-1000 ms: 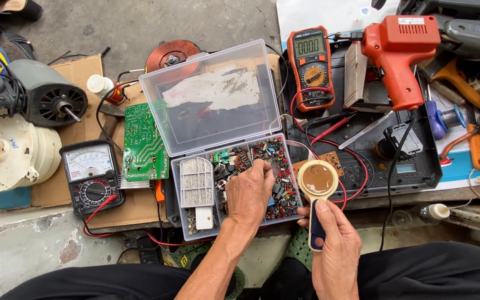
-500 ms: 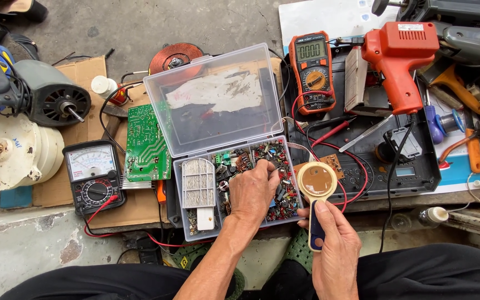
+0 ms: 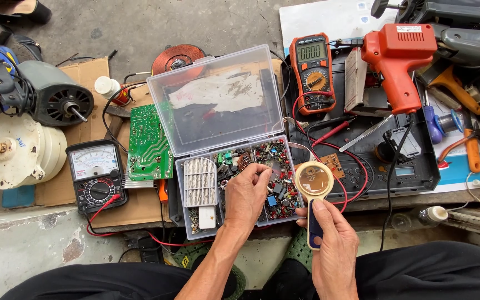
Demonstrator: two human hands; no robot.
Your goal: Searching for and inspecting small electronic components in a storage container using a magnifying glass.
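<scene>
Components in the open parts box [image 3: 234, 183] are best sifted lightly by the left hand [image 3: 246, 194], the magnifier [image 3: 314, 186] being gripped steadily by the right hand [image 3: 334, 250].

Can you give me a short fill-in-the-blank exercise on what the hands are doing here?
1. The right hand holds a ____ by its dark handle.
2. The left hand reaches into the clear parts box, whose lid stands ____.
3. The green circuit board lies between the box and the ____ multimeter with a needle dial.

Missing words: magnifying glass; open; black
</scene>
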